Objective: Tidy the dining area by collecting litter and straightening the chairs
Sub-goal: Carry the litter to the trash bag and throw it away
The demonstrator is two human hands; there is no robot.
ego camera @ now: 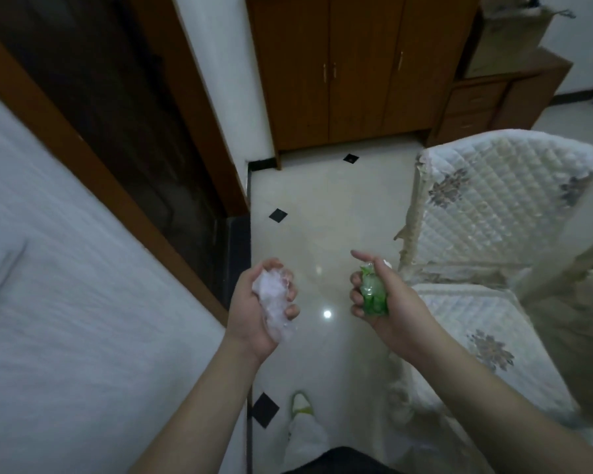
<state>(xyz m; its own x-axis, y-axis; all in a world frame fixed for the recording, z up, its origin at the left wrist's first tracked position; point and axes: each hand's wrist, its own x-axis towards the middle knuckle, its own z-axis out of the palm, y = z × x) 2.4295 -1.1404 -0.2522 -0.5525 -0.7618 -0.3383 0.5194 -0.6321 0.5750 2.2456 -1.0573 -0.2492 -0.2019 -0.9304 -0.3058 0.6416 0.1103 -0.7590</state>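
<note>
Head view: left hand (261, 302) grips white wad (271, 302); right hand (387, 302) grips green wrapper (374, 292).

Litter in both of my hands, chair at the right of the frame.

I see a crumpled wad of white, partly clear plastic wrap (271, 302) just left of centre, bunched in the curled fingers of my left hand (259, 306), its lower end hanging out past the palm. Right of centre, a scrunched green and clear plastic wrapper (374, 294) stands roughly upright in the grip of my right hand (387, 302), index finger extended above it. At the right of the frame is a dining chair draped in a quilted cream cover with grey flower prints (500, 206), its backrest upright.
</note>
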